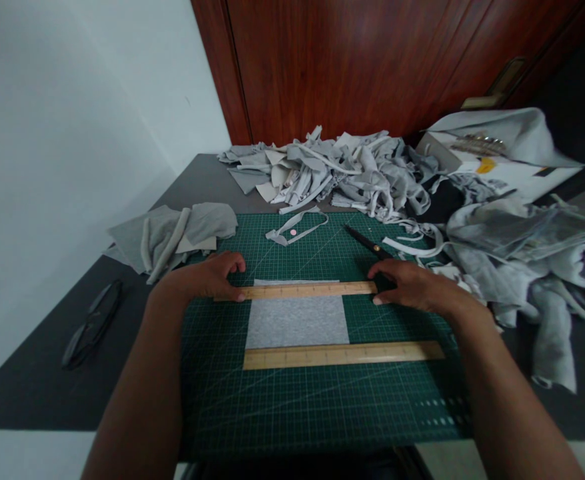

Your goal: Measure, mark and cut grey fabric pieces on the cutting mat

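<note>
A thin wooden ruler lies across the top part of a light grey fabric piece. My left hand grips its left end, thumb at the near edge and fingers curled above. At the other end, my right hand pinches the ruler between thumb and fingers. A second, wider wooden ruler lies along the fabric's near edge, touched by neither hand. Black scissors rest just beyond my right hand, their handles partly hidden by it. Everything sits on a green cutting mat.
Grey fabric scraps are heaped at the back. More cloth is piled at right, near a white box. Folded fabric and glasses lie at left. A looped strip lies on the mat.
</note>
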`<state>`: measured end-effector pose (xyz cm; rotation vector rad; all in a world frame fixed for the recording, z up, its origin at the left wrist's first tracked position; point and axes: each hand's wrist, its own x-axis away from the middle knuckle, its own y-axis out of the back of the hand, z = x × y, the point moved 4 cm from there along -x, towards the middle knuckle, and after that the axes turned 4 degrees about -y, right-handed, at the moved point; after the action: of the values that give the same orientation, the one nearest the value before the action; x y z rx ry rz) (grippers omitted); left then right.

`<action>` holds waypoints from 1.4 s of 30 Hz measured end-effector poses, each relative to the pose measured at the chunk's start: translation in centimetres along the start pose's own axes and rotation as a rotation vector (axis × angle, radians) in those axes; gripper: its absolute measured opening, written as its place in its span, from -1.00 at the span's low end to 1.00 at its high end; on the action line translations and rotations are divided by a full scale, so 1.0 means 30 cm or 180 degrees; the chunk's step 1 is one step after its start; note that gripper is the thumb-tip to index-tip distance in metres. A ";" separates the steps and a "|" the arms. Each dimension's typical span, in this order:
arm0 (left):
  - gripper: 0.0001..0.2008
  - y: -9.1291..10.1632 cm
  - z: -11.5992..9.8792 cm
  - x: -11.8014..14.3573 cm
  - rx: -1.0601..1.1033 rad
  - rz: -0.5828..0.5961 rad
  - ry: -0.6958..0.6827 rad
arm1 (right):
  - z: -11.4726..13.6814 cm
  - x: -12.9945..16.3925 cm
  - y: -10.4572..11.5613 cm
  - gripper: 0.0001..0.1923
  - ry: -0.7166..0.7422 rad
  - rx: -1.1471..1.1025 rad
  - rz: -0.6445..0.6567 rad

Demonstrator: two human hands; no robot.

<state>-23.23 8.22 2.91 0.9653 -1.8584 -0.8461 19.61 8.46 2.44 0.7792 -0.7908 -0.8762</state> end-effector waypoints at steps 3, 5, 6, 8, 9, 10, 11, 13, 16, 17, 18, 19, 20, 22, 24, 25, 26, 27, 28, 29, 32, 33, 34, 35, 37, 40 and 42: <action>-0.31 0.000 -0.007 0.002 -0.0029 0.0011 0.0026 | 0.009 -0.003 -0.003 -0.66 -0.0038 -0.0012 0.0022; -0.31 0.001 -0.012 0.006 -0.0037 0.0026 0.0033 | 0.004 -0.005 -0.007 -0.67 -0.0028 -0.0029 0.0013; -0.31 0.003 -0.014 0.009 -0.0029 0.0037 0.0028 | -0.003 -0.006 -0.010 -0.67 -0.0028 -0.0029 0.0003; -0.32 0.008 -0.015 0.020 0.0042 0.0066 0.0009 | -0.022 -0.012 -0.019 -0.68 -0.0019 -0.0012 -0.0014; -0.32 0.012 -0.013 0.027 0.0115 0.0085 -0.0011 | -0.034 -0.015 -0.025 -0.68 -0.0011 -0.0005 -0.0028; -0.31 0.015 -0.010 0.034 0.0198 0.0103 -0.0021 | -0.045 -0.019 -0.031 -0.68 0.0004 -0.0002 -0.0028; -0.31 0.019 -0.006 0.041 0.0253 0.0107 -0.0013 | -0.057 -0.024 -0.036 -0.67 0.0018 -0.0012 -0.0040; -0.32 0.025 0.007 0.055 0.0283 0.0093 0.0077 | -0.073 -0.031 -0.042 -0.69 0.0075 -0.0020 -0.0069; -0.33 0.027 0.020 0.066 0.0233 0.0081 0.0226 | -0.076 -0.034 -0.042 -0.74 0.0183 0.0013 -0.0100; -0.33 0.026 0.021 0.067 0.0217 0.0085 0.0255 | -0.073 -0.034 -0.040 -0.76 0.0206 0.0032 -0.0101; -0.33 0.024 0.021 0.066 0.0204 0.0082 0.0272 | -0.067 -0.033 -0.038 -0.78 0.0222 0.0051 -0.0103; -0.34 0.022 0.020 0.065 0.0190 0.0071 0.0281 | -0.061 -0.033 -0.036 -0.80 0.0232 0.0067 -0.0100; -0.35 0.020 0.019 0.063 0.0178 0.0055 0.0287 | -0.056 -0.033 -0.034 -0.82 0.0233 0.0079 -0.0096; -0.38 0.018 0.017 0.059 0.0174 0.0028 0.0269 | -0.048 -0.033 -0.032 -0.84 0.0225 0.0096 -0.0086; -0.39 0.016 0.016 0.057 0.0198 0.0011 0.0244 | -0.045 -0.034 -0.033 -0.84 0.0232 0.0100 -0.0080; -0.39 0.016 0.016 0.057 0.0213 0.0011 0.0239 | -0.044 -0.035 -0.033 -0.85 0.0247 0.0097 -0.0084; -0.39 0.016 0.016 0.058 0.0226 0.0009 0.0238 | -0.044 -0.035 -0.034 -0.85 0.0268 0.0092 -0.0092; -0.40 0.016 0.017 0.059 0.0235 0.0010 0.0240 | -0.044 -0.035 -0.035 -0.85 0.0286 0.0088 -0.0094; -0.40 0.017 0.017 0.059 0.0239 0.0013 0.0243 | -0.044 -0.035 -0.036 -0.86 0.0291 0.0084 -0.0089; -0.41 0.017 0.018 0.060 0.0241 0.0016 0.0244 | -0.045 -0.034 -0.037 -0.86 0.0284 0.0080 -0.0083; -0.42 0.017 0.020 0.059 0.0243 0.0017 0.0236 | -0.051 -0.035 -0.040 -0.85 0.0220 0.0050 -0.0072; -0.42 0.016 0.022 0.058 0.0249 0.0017 0.0233 | -0.053 -0.035 -0.041 -0.85 0.0207 0.0032 -0.0068; -0.42 0.015 0.023 0.057 0.0257 0.0013 0.0229 | -0.054 -0.035 -0.042 -0.85 0.0211 0.0014 -0.0061; -0.42 0.014 0.024 0.056 0.0263 0.0007 0.0223 | -0.054 -0.036 -0.042 -0.86 0.0226 0.0000 -0.0053; -0.42 0.012 0.026 0.055 0.0269 0.0001 0.0212 | -0.052 -0.036 -0.042 -0.87 0.0248 -0.0007 -0.0031; -0.43 0.011 0.026 0.054 0.0276 -0.0011 0.0224 | -0.048 -0.035 -0.041 -0.88 0.0210 0.0015 -0.0017; -0.44 0.011 0.025 0.054 0.0286 -0.0018 0.0234 | -0.046 -0.033 -0.040 -0.88 0.0193 0.0024 -0.0028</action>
<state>-24.53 7.10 3.48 1.0440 -1.8444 -0.7261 19.94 9.16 0.52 0.8128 -0.7381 -0.8542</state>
